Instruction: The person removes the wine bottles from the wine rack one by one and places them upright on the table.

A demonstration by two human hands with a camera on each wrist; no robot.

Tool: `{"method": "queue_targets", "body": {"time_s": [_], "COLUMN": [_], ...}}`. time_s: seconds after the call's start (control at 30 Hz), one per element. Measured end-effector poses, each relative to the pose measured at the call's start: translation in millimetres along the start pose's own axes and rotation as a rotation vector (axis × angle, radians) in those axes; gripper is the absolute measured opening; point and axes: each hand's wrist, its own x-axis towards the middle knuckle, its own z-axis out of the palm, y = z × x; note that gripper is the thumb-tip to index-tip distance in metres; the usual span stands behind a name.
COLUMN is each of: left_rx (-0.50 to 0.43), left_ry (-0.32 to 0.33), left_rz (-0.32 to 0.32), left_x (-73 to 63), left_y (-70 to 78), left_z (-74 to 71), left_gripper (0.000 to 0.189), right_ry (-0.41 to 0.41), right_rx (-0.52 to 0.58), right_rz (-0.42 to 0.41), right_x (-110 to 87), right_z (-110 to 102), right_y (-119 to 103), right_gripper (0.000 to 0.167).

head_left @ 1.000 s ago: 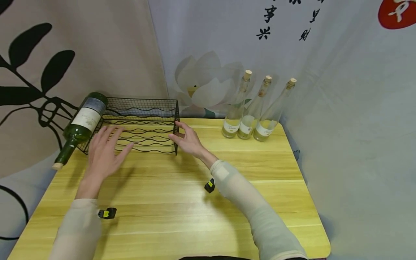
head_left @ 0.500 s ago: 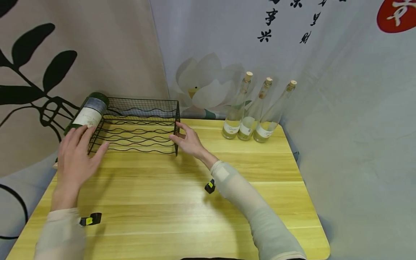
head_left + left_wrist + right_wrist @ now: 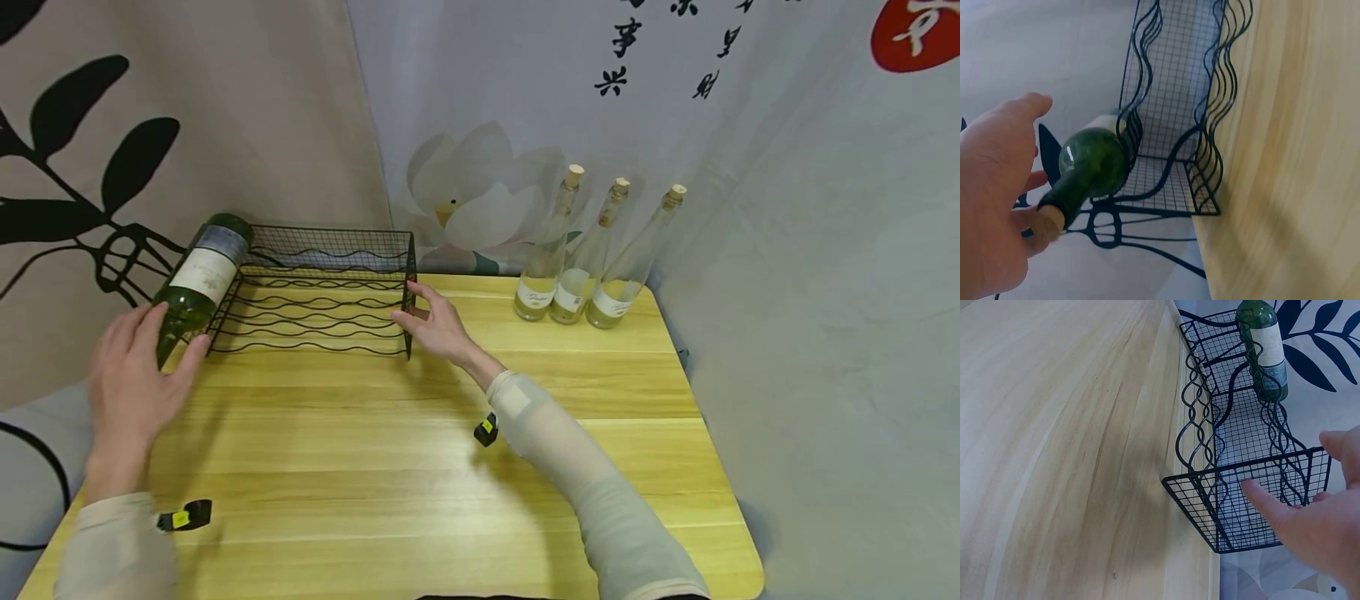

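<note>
A corked green wine bottle (image 3: 202, 275) with a white label lies tilted at the left end of a black wire wine rack (image 3: 322, 321), its neck pointing toward the front left. My left hand (image 3: 135, 375) is at the bottle's neck, thumb and fingers apart. In the left wrist view, a finger of that hand is at the cork (image 3: 1050, 219); I cannot tell how firmly it touches. My right hand (image 3: 438, 329) rests spread fingertips against the rack's right end panel (image 3: 1254, 500). The right wrist view shows the bottle at the rack's far end.
Three clear corked bottles (image 3: 577, 258) with white labels stand at the back right of the wooden table (image 3: 390, 483). A curtain (image 3: 487, 100) hangs behind. Dark leaf shapes (image 3: 75, 104) and a black cable (image 3: 45, 458) are at the left.
My left hand has moved left and toward the front, from over the rack to the bottle's neck. The right hand has stayed at the rack's end. Rack and bottle look unmoved.
</note>
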Motion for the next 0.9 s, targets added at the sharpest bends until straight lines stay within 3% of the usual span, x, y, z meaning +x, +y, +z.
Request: {"method": "queue_targets", "body": {"time_s": [0.27, 0.5, 0.9], "left_rx": [-0.011, -0.039, -0.027], "left_ry": [-0.060, -0.031, -0.083], "left_rz": [-0.079, -0.119, -0.191], "left_x": [-2.0, -3.0, -4.7], "left_y": [-11.6, -19.6, -25.6], "left_z": [-0.5, 0.3, 1.5], "left_gripper": [0.079, 0.073, 0.077], "right_ry": [0.008, 0.002, -0.002], "right_rx": [-0.013, 0.001, -0.007], "right_rz": [0.001, 0.002, -0.006], "right_x": [1.1, 0.7, 1.4], "right_z": [0, 1, 0], "right_y": [2, 3, 3], "right_gripper": [0.074, 0.074, 0.074]}}
